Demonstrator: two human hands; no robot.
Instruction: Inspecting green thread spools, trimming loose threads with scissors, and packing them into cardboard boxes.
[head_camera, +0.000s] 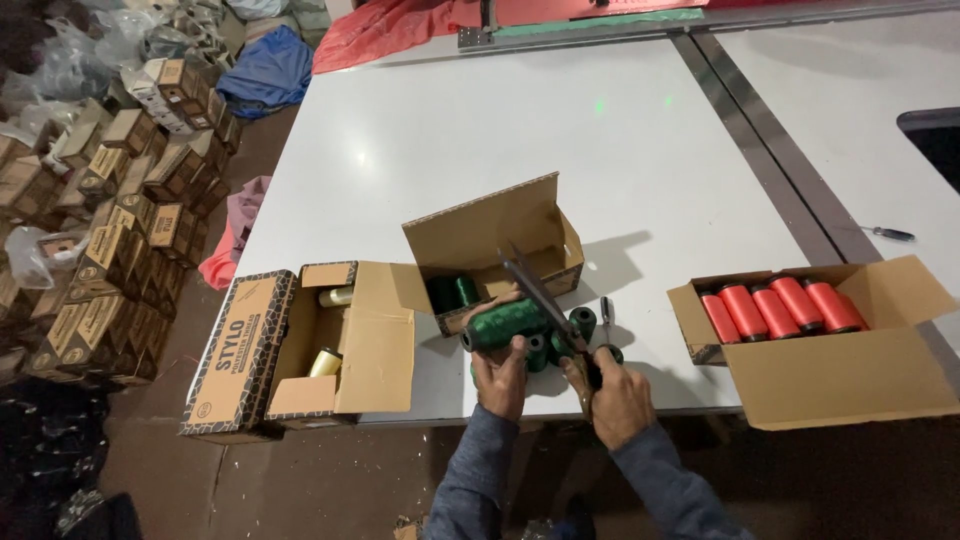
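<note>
Lower centre of frame, at the white tabletop edge: left hand grips a green thread spool, right hand holds scissors against it, open cardboard box just behind.

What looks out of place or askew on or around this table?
The printed box of pale spools hangs over the table's front edge, flaps splayed. A screwdriver lies alone far right. Red cloth is bunched at the far edge, and boxes are heaped on the floor.
</note>
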